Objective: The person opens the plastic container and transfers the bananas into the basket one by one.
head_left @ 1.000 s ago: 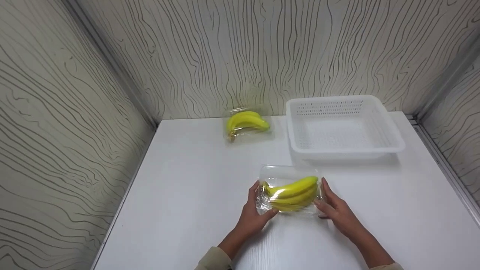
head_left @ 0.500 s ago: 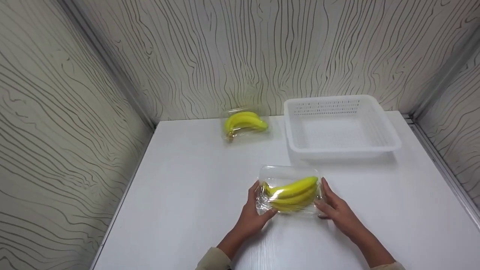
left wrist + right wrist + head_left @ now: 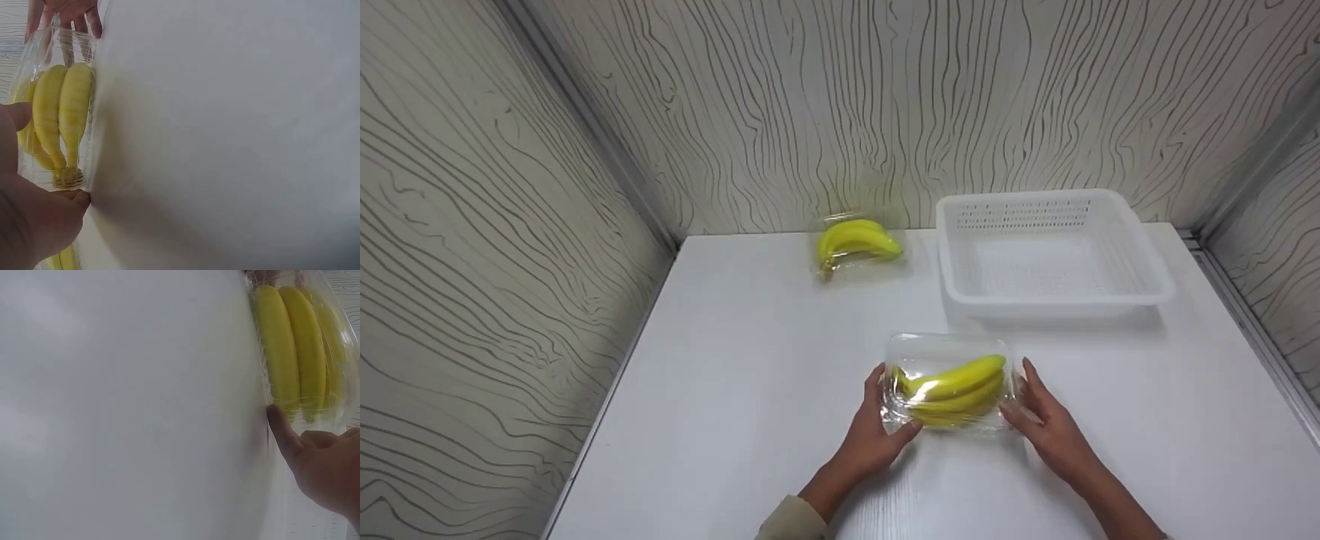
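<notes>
A clear plastic container of bananas (image 3: 956, 390) lies at the near middle of the white table in the head view. My left hand (image 3: 874, 439) grips its left end, thumb along the near side. In the left wrist view the left thumb (image 3: 19, 115) lies over the container and the other fingers are bent at its lower end. My right hand (image 3: 1054, 431) is at the right end, thumb by the near corner, fingers spread and extended, a small gap beside the pack. One right finger (image 3: 278, 419) touches the container's edge in the right wrist view.
Farther back, a second clear container of bananas (image 3: 859, 244) lies near the rear wall. To its right stands a white perforated plastic basket (image 3: 1054, 300). Wood-patterned panels (image 3: 810, 112) enclose the table at the back and sides.
The right hand's fingers have moved slightly outward from the container's right end. The left hand keeps its hold. The whole head view has shifted a little.
</notes>
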Tool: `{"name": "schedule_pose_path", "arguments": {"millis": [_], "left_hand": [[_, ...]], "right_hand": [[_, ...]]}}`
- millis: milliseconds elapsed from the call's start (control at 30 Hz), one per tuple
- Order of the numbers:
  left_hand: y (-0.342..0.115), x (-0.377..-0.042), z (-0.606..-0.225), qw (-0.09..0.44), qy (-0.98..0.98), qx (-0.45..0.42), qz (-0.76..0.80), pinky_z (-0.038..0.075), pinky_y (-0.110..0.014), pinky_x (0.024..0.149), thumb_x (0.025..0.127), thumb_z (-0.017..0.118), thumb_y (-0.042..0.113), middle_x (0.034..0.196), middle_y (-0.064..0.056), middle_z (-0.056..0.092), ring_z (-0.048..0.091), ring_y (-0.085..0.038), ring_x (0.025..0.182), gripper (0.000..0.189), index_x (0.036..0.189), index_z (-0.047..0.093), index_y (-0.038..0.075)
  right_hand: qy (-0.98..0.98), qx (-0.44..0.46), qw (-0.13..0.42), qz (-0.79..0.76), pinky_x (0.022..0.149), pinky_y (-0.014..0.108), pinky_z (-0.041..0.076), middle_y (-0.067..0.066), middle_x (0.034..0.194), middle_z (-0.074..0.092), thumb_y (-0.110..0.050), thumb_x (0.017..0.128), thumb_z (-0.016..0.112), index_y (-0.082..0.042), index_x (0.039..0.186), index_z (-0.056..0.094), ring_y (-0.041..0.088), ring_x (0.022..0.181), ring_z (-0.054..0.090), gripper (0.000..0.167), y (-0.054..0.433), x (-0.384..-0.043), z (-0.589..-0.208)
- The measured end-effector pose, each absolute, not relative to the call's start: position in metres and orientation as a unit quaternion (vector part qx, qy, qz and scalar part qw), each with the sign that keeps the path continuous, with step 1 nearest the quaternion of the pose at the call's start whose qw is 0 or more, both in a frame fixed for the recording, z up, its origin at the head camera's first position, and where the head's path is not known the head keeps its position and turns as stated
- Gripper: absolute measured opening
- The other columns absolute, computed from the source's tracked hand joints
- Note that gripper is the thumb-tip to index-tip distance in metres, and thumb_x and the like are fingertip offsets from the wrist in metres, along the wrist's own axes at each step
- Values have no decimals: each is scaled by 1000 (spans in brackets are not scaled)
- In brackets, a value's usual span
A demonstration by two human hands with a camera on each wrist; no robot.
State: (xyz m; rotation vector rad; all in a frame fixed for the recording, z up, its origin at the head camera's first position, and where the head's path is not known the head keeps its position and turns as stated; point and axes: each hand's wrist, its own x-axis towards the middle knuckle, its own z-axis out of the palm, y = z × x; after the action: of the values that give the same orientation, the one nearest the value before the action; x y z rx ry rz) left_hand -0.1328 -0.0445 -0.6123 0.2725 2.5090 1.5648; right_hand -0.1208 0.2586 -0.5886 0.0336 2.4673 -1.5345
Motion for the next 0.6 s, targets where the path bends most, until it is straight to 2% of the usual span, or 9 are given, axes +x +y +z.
{"name": "schedule_pose_path", "arguments": {"millis": [167, 333, 400, 533, 600], "left_hand": [[-42, -135, -606, 89, 823, 114, 549, 28, -63, 131, 91, 77, 35, 174, -13, 33, 32, -34, 163, 104, 169, 13, 11], [-42, -135, -602, 93, 817, 123, 555, 31, -60, 130, 87, 81, 32, 172, -14, 33, 33, -31, 162, 109, 168, 12, 8], [-43, -136, -600, 93, 825, 120, 544, 31, -59, 130, 85, 82, 33, 174, -16, 29, 32, -31, 163, 115, 169, 8, 9], [-48, -141, -592, 81, 854, 145, 493, 28, -63, 132, 82, 84, 36, 181, -16, 10, 18, -35, 168, 124, 173, 3, 16], [-50, -145, -587, 79, 874, 170, 449, 25, -70, 130, 81, 85, 41, 183, -12, 0, 8, -36, 170, 125, 174, 3, 23]], "right_hand": [[873, 10, 109, -475, 113, 55, 54, 17, 179, 17, -53, 109, 56, -18, 174, 8, 45, 160, 35, 88, 264, -120, -587], [874, 3, 119, -470, 113, 53, 55, 17, 180, 14, -50, 108, 57, -19, 174, 9, 46, 160, 35, 87, 268, -121, -585], [874, -1, 124, -470, 111, 47, 57, 17, 180, 14, -50, 108, 59, -19, 174, 8, 46, 159, 37, 88, 268, -121, -584], [872, -8, 137, -471, 107, 31, 57, 18, 180, 15, -49, 107, 61, -20, 174, 6, 44, 160, 37, 92, 269, -123, -583], [869, -13, 144, -473, 108, 31, 57, 18, 180, 14, -48, 107, 62, -19, 174, 4, 45, 160, 35, 93, 270, -122, -584]]}}
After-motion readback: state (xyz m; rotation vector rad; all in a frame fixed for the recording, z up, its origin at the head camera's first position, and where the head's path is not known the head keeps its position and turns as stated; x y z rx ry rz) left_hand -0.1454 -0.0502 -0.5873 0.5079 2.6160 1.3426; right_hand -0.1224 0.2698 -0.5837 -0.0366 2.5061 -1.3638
